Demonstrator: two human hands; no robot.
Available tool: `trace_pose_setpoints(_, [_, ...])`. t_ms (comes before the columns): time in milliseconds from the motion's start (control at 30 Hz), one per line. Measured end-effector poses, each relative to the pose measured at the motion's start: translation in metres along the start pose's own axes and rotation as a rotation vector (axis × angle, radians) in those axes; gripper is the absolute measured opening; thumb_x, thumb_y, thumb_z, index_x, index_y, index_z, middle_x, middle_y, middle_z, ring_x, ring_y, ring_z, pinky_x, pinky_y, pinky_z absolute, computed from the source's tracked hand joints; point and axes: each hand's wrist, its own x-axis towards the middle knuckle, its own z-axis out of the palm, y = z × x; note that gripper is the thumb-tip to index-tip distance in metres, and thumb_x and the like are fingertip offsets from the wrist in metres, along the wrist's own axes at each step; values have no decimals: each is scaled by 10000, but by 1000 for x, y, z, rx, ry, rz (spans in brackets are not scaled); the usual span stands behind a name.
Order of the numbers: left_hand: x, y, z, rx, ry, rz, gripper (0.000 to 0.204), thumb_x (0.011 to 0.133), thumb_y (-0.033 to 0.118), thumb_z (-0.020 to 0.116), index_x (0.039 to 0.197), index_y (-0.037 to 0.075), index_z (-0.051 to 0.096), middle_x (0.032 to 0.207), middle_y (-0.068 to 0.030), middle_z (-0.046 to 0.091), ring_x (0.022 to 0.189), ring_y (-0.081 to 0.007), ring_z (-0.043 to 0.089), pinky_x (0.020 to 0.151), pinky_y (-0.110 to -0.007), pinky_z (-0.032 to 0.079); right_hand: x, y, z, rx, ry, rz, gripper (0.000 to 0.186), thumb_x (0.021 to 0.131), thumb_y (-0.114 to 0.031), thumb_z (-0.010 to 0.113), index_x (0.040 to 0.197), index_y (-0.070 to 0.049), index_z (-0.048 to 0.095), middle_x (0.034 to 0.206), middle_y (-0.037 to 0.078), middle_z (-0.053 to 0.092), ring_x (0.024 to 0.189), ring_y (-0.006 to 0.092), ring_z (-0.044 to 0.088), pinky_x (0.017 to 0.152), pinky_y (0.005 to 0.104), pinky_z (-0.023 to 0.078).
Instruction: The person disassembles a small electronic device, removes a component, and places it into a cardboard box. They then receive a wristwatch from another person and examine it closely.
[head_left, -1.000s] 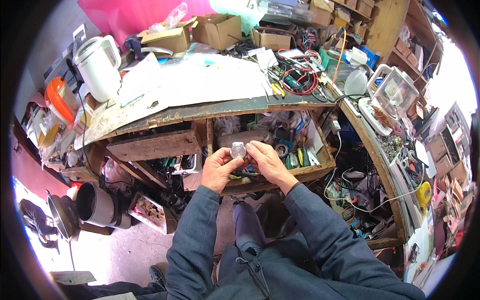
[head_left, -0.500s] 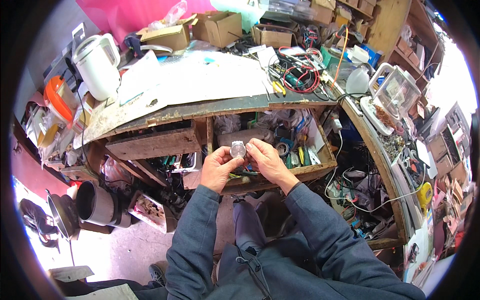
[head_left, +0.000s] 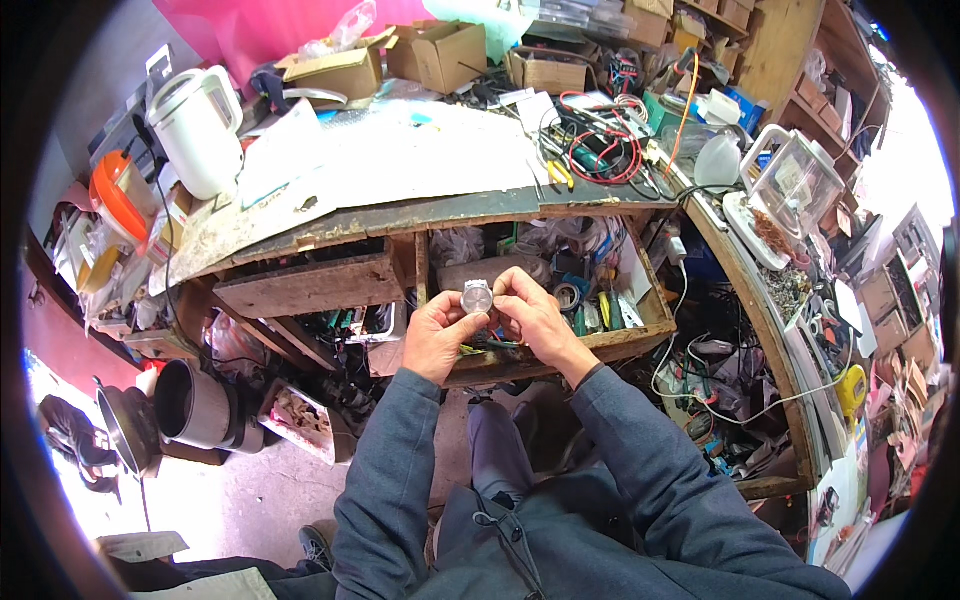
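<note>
A wristwatch (head_left: 477,298) with a round grey face and a silvery band end is held up over the open drawer. Its face points up toward me. My left hand (head_left: 434,336) is closed on the watch's left and lower edge, thumb along the rim. My right hand (head_left: 536,318) pinches at the watch's right side with thumb and forefinger; the exact spot between the fingertips is too small to make out. Beneath both hands lies the drawer (head_left: 640,328), pulled out and filled with tools, tape rolls and plastic bags.
Behind the drawer runs a workbench covered by a white sheet (head_left: 390,155). A white kettle (head_left: 195,130) stands at its left, cardboard boxes (head_left: 437,55) at the back. Red and black cables (head_left: 605,150) lie on the right. Pots (head_left: 190,402) sit on the floor at left.
Fingers of my right hand have shifted slightly at the watch's edge, bending a little more. The watch and my left hand stay almost in place.
</note>
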Motion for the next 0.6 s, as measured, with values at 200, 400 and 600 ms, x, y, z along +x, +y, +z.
trace_pose_setpoints(200, [-1,1,2,-19,-1,12,206,925,7,738,1115,-1,659,1008,-80,755,904,-127,713,816,-264,569,0,0,4,-83,31,-62,261,1098,-286,509,957,-71,553,751,-23,564,620,27,452,540,204,372])
trace_pose_setpoints(400, [1,0,1,-12,17,6,210,908,19,765,1100,9,680,991,-53,753,895,-110,699,814,-258,557,1,6,-1,-46,-12,-43,284,1102,-288,504,928,-69,551,748,-26,570,619,22,454,535,209,370])
trace_pose_setpoints(600, [2,-5,-2,48,50,59,188,890,34,791,1054,16,701,951,-13,738,864,-76,660,796,-246,541,2,1,1,140,56,70,282,1100,-286,514,914,-75,540,735,-50,520,611,24,444,529,207,362])
